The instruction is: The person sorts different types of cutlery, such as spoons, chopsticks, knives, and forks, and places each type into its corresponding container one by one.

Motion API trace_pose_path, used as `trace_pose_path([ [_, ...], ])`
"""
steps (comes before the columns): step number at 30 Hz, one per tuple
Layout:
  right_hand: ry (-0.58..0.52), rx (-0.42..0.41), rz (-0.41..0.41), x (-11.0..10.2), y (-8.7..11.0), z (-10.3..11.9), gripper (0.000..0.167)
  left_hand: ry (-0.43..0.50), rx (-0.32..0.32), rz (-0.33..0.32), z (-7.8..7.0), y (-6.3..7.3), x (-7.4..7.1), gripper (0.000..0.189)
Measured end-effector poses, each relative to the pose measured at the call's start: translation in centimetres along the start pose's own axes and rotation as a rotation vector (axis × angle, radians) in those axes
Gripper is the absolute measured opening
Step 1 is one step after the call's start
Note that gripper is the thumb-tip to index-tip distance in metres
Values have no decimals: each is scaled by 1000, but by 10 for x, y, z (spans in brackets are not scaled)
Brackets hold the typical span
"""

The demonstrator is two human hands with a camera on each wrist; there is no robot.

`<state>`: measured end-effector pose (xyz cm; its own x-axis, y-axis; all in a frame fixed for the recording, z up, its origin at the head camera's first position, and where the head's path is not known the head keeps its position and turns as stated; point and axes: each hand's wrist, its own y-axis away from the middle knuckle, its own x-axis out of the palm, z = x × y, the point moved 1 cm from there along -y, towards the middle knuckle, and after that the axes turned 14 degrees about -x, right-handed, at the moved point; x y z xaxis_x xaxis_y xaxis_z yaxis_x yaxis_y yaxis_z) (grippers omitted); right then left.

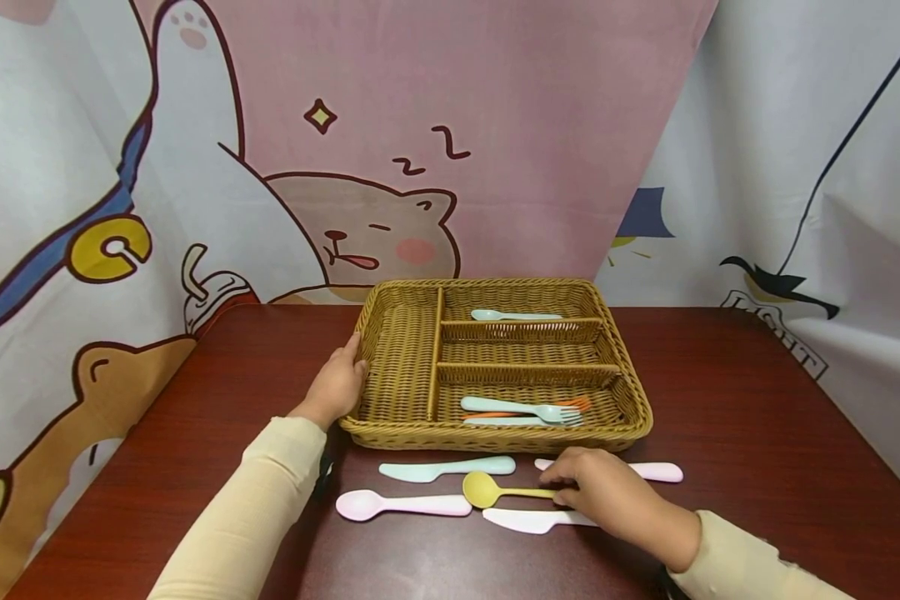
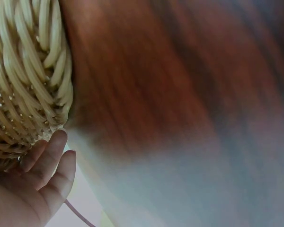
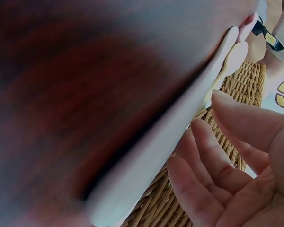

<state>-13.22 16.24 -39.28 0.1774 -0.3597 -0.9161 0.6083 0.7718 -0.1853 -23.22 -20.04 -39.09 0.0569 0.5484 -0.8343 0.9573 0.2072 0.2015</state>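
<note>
Reddish table (image 1: 735, 417): basket (image 1: 397, 367) of blue, orange cutlery (image 1: 498, 406), relaxed left hand (image 1: 336, 386) against it, loose, empty right hand (image 1: 615, 496) by yellow spoon (image 1: 482, 490).

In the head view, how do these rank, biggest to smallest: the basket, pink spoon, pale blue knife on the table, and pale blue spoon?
1. Basket
2. Pink spoon and pale blue knife: too alike to rank
3. Pale blue spoon: looks smallest, but lies farther away

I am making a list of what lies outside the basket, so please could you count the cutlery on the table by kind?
Knives: 2 (mint knife, pale knife)
Spoons: 2 (pink spoon, yellow spoon)
Kind unclear: 1 (pink piece, partly hidden by the right hand)
Total: 5
</note>
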Motion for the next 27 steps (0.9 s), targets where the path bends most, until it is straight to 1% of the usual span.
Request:
trace_pose_path([
  [10,68,-47,10,3,0,0,18,-3,0,-7,1,0,0,57],
  [21,98,-53,21,4,-1,-2,17,-4,-1,-6,0,0,0,57],
  [27,105,-85,-3,5,-2,-1,22,1,1,-7,0,0,-1,58],
])
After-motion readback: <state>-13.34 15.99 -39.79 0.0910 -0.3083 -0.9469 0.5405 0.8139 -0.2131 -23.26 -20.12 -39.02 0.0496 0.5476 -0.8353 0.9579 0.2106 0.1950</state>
